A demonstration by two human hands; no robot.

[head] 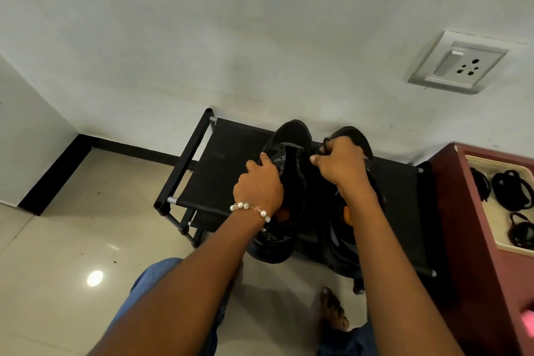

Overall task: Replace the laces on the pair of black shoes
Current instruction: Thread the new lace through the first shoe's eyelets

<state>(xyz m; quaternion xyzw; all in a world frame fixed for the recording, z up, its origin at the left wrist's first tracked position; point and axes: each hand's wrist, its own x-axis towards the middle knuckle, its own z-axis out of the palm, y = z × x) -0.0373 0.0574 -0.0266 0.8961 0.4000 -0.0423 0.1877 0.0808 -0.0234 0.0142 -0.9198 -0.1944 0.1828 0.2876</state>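
Left hand (258, 185) grips the left shoe (284, 182) to steady it; your right hand (341, 166) pinches a black lace (325, 144), likely pulling it free.

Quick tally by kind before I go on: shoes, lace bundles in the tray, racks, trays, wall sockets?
Black shoes: 2, left shoe gripped by the left hand, right shoe under the right hand
Black lace bundles: 3 visible in the tray, one; the frame edge may hide more
Shoe rack: 1
Tray: 1
Wall socket: 1
Total: 8
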